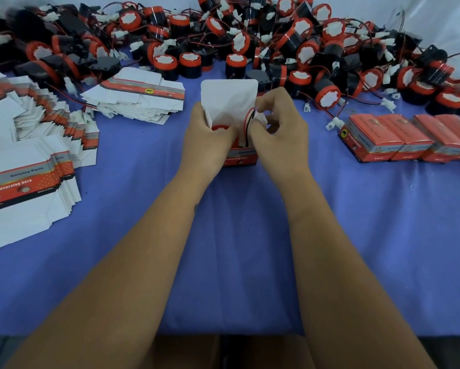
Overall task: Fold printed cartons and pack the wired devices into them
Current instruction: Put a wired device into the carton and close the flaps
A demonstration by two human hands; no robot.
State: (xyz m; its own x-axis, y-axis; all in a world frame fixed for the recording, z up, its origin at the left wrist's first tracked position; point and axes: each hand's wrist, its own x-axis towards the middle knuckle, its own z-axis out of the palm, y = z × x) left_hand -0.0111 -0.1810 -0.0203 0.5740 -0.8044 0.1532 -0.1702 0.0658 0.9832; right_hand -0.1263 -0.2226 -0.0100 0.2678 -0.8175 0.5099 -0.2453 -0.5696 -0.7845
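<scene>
From the head view, both forearms reach forward over a bench [223, 235] covered in a blue-violet cloth, meeting at a small printed carton [241, 155] that stands upright near the middle. The carton is open at the top, its white lid flap [229, 95] raised straight up behind the hands.

The left hand [210, 145] grips the carton's left side, fingers curled round the edge of a white side flap. The right hand [279, 134] has its fingers bent and pinches at the red-and-black wires [249, 121] at the carton's mouth — whether it also holds a white flap there is hard to tell. A wired device [221, 128] sits inside the carton, only a sliver of its red rim showing between the two hands.

Across the far side of the bench lies a large heap of loose devices [250, 41] — black bodies, red rims, white faces, with thin wires and white plugs tangled among them. To the left, flat unfolded cartons are spread in a long fanned stack [29, 161], and a second, smaller stack [141, 99] lies just beyond it, nearer the middle. At the right, a row of closed red cartons [407, 139] stands side by side, touching one another, with a white plug [332, 123] lying just beside the nearest one.
</scene>
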